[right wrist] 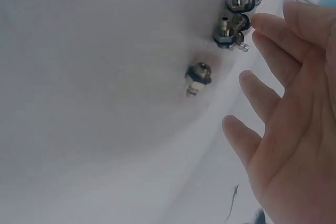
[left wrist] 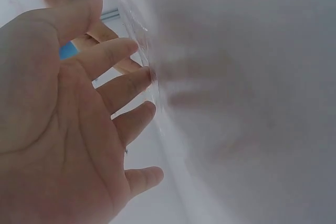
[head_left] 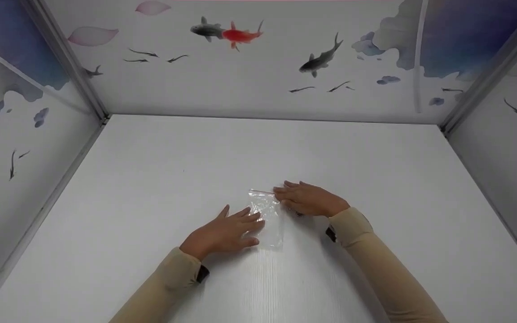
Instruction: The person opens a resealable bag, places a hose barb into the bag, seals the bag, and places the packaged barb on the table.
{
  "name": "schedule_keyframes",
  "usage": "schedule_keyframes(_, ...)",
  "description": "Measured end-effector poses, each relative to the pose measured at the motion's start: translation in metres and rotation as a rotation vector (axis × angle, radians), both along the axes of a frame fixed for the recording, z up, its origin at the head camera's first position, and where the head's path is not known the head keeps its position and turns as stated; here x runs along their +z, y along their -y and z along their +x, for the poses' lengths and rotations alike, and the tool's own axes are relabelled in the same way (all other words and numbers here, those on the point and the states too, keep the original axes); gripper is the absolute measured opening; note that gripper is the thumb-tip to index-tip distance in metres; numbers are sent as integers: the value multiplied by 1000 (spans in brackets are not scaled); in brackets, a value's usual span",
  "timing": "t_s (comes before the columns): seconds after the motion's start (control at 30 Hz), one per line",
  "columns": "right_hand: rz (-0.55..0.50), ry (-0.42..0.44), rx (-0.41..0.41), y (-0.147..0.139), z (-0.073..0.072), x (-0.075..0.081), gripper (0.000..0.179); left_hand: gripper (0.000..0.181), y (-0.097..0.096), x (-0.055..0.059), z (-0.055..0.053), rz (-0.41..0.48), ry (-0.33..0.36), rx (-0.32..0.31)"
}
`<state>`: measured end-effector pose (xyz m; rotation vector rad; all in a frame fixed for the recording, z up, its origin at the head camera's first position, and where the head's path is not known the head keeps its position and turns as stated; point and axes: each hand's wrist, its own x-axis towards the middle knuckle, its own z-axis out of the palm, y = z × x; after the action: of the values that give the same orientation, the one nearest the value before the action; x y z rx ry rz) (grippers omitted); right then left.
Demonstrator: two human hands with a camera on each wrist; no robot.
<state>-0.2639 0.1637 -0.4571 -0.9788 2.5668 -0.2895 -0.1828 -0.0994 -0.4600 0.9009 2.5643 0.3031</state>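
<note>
A clear zip-lock plastic bag (head_left: 271,233) lies flat on the white table, its red-lined seal at the far end. My left hand (head_left: 227,232) has its fingers spread, and their tips overlap the bag's left side. In the left wrist view those fingertips rest right at the bag's crinkled film (left wrist: 137,22). My right hand (head_left: 311,199) is stretched out at the bag's far right corner, palm down. Several small metal threaded fittings (right wrist: 198,74) sit by its fingertips in the right wrist view; the hand mostly hides them from the head view.
White panels printed with fish and petals stand around the table (head_left: 151,188): a back wall (head_left: 249,85), a left wall (head_left: 38,157) and a right wall (head_left: 501,148). Metal corner posts (head_left: 79,76) join them.
</note>
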Motion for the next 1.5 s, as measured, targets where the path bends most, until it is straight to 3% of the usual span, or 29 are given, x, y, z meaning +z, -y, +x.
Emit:
schedule_keyframes(0.4, 3, 6, -30, -6, 9, -1, 48, 57, 3, -2, -8, -16, 7, 99)
schedule_keyframes(0.7, -51, -74, 31, -8, 18, -2, 44, 51, 1, 1, -17, -17, -51, 149)
schedule_keyframes(0.93, -21, -85, 64, -2, 29, 3, 43, 49, -1, 2, -24, -37, -66, 181)
schedule_keyframes(1.23, -1, -124, 124, 3, 38, 1, 44, 45, -1, -1, -35, -33, -118, 177)
schedule_keyframes(1.5, -35, -133, 135, 3, 44, -1, 42, 41, -5, -1, -37, -20, -159, 170)
